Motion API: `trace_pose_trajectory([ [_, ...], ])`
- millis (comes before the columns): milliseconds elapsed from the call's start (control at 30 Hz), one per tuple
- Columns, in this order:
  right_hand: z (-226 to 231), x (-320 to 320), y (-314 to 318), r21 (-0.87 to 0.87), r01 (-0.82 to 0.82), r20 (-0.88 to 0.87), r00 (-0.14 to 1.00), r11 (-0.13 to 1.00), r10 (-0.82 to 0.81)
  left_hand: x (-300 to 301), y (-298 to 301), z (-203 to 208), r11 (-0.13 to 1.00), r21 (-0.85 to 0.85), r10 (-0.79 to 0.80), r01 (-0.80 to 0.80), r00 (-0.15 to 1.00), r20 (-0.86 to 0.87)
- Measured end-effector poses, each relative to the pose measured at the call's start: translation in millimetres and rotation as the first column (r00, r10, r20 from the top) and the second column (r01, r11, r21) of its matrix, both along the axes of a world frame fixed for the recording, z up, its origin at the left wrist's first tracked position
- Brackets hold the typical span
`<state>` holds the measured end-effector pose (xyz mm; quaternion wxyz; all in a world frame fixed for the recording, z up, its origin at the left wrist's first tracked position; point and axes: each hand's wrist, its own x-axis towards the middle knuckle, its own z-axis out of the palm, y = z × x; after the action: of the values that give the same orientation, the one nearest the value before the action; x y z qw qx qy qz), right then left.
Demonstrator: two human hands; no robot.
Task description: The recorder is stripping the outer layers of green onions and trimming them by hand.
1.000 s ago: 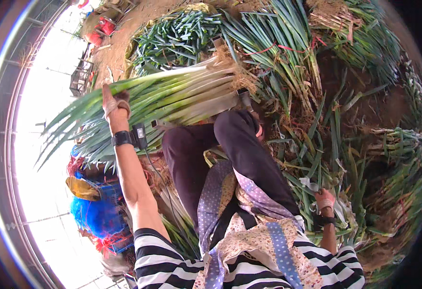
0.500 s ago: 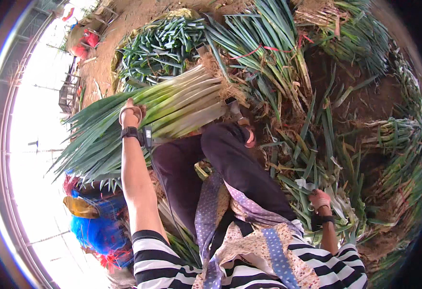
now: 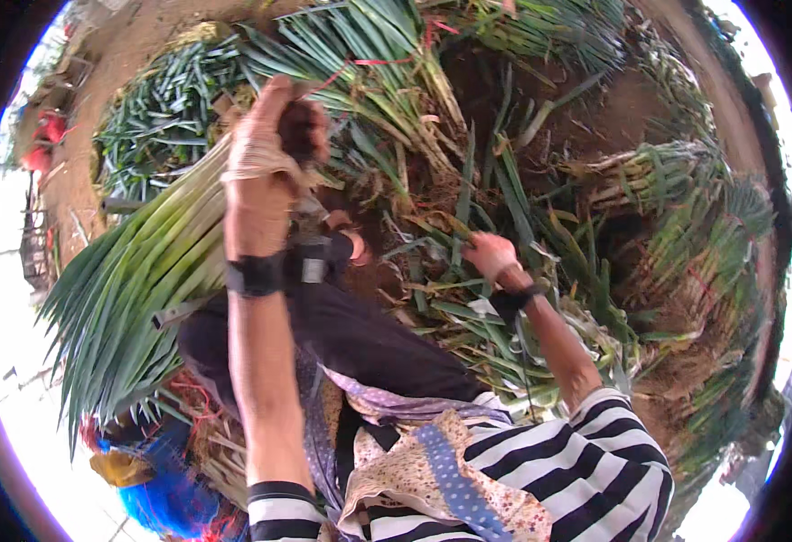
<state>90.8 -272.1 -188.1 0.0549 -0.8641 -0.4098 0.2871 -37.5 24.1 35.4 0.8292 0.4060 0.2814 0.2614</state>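
Green leeks [image 3: 165,239] lie gathered, no tie visible; a neighbouring bundle [image 3: 364,36] is red-tied. Left hand [image 3: 265,140] curls, right hand [image 3: 492,254] bends among loose leaves [image 3: 510,185]; grips cannot be told.

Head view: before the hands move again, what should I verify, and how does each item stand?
1. Leek bunch in sight, its leaves fanned toward the lower left: ok.
2. Pale ends of the bunch fully visible: not ok, the left hand partly blocks them.
3. Left hand's hold on anything: cannot tell, it is motion-blurred.
4. Right hand clear of the loose leaves: not ok, it is among them; whether it grips one, cannot tell.
5. Red tie across the upper bundle: ok.
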Motion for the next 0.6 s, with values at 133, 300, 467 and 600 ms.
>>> trace_pose_trajectory([
  [133, -34.6, 38.9, 63.2, 0.136, 0.197, -0.111, 0.977, 0.971, -0.182, 32.6, -25.8, -67.2, 0.924, -0.373, 0.075, -0.088, 0.996, -0.049],
  [300, -72.7, 85.9, 114.0, 0.171, 0.344, -0.122, 0.937, 0.923, -0.327, 36.7, -15.8, -74.1, 0.909, -0.321, 0.231, -0.267, 0.962, -0.146],
  [467, -95.2, 113.6, 157.2, 0.092, 0.366, -0.017, 0.93, 0.926, -0.366, 33.0, 1.9, -76.3, 0.77, -0.479, 0.371, -0.421, 0.907, -0.201],
  [600, -128.0, 125.6, 155.6, -0.08, 0.415, 0.022, 0.91, 0.906, -0.414, 44.5, 0.4, -69.9, 0.74, -0.525, 0.35, -0.421, 0.907, -0.234],
])
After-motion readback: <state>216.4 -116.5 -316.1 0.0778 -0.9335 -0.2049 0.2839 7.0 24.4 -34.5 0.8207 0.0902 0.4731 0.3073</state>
